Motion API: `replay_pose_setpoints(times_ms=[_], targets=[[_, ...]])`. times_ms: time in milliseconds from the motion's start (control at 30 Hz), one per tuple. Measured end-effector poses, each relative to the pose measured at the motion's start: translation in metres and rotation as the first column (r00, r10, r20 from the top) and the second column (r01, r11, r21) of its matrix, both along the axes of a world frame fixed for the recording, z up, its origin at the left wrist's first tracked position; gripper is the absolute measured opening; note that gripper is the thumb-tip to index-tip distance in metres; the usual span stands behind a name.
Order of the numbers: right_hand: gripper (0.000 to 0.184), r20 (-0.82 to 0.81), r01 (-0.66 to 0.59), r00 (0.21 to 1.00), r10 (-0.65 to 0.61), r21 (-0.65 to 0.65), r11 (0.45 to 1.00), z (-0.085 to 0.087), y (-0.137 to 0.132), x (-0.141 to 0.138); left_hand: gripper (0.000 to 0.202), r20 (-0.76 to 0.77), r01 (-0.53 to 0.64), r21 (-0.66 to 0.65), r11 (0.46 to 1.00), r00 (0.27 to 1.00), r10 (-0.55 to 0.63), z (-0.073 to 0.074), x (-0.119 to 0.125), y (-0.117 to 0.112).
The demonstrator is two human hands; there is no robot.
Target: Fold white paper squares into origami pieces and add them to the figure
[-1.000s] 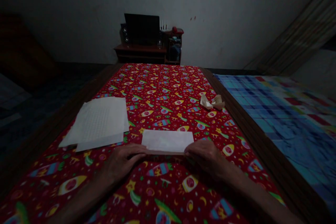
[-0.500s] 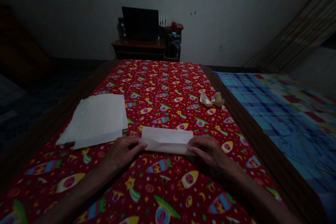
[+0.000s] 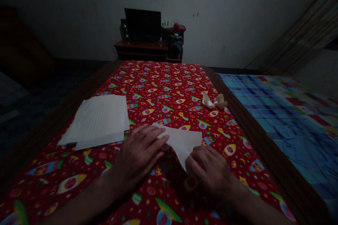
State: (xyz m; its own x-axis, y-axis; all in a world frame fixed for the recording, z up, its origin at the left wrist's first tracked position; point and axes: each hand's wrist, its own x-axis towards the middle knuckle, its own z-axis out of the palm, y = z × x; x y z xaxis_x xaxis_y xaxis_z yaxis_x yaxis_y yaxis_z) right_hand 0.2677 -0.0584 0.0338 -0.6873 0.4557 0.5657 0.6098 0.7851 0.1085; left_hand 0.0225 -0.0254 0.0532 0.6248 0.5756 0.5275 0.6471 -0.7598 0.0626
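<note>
A folded white sheet of paper (image 3: 183,140) lies turned at an angle on the red patterned cloth (image 3: 163,95) in front of me. My left hand (image 3: 139,153) rests flat on the sheet's left part, fingers stretched out and pointing right. My right hand (image 3: 208,168) has its fingers curled and pinches the sheet's near corner. Both forearms reach in from the bottom of the view.
A stack of white sheets (image 3: 99,121) lies to the left. A small crumpled tan paper piece (image 3: 214,101) sits near the right edge. A checkered blue surface (image 3: 277,112) lies to the right. A dark desk with a screen (image 3: 144,37) stands at the far wall.
The sheet lay square to me with both hands at its near edge. Now it is rotated, the left hand lies flat on it and the right hand holds its near corner.
</note>
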Motion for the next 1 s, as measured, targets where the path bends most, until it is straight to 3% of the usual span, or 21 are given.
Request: replay_pose_setpoints(times_ms=[67, 200, 367, 467, 567, 633, 733, 833, 1000], targets=[[0.017, 0.009, -0.019, 1.000, 0.019, 0.015, 1.000, 0.001, -0.006, -0.004, 0.020, 0.013, 0.023, 0.064, 0.998, 1.000, -0.023, -0.003, 0.008, -0.012], [0.012, -0.058, -0.032, 0.998, 0.032, 0.005, 0.999, -0.008, -0.003, -0.001, 0.020, 0.081, 0.081, 0.129, 0.988, 0.993, -0.092, -0.013, 0.008, -0.017], [0.022, -0.200, 0.027, 0.979, -0.046, -0.097, 0.995, -0.017, 0.024, 0.024, 0.021, 0.294, 0.150, 0.053, 0.987, 0.942, -0.159, -0.014, 0.004, -0.003], [0.026, -0.256, -0.030, 0.967, 0.016, -0.050, 0.998, -0.004, 0.029, 0.035, 0.023, 0.350, 0.128, 0.039, 0.991, 0.927, -0.133, -0.008, 0.003, 0.004], [0.028, -0.144, -0.018, 0.989, 0.020, 0.017, 1.000, 0.017, 0.020, 0.036, 0.023, 0.340, 0.052, 0.062, 0.997, 0.938, -0.070, -0.004, -0.003, 0.007], [0.026, -0.088, -0.049, 0.995, 0.055, 0.066, 0.997, 0.023, 0.012, 0.031, 0.024, 0.299, -0.004, 0.095, 0.995, 0.954, -0.025, -0.007, -0.007, 0.008], [0.020, -0.043, -0.087, 0.995, 0.090, 0.052, 0.995, 0.010, 0.007, 0.021, 0.022, 0.190, -0.042, 0.028, 0.999, 0.981, 0.036, -0.023, -0.013, 0.007], [0.019, 0.028, -0.071, 0.997, 0.074, -0.101, 0.992, -0.013, 0.007, 0.013, 0.021, 0.086, 0.029, -0.161, 0.986, 0.996, -0.015, -0.043, -0.015, 0.000], [0.018, -0.025, -0.119, 0.993, 0.117, -0.302, 0.946, -0.031, 0.014, 0.014, 0.027, 0.175, 0.110, -0.248, 0.963, 0.982, -0.067, -0.060, -0.019, -0.009]])
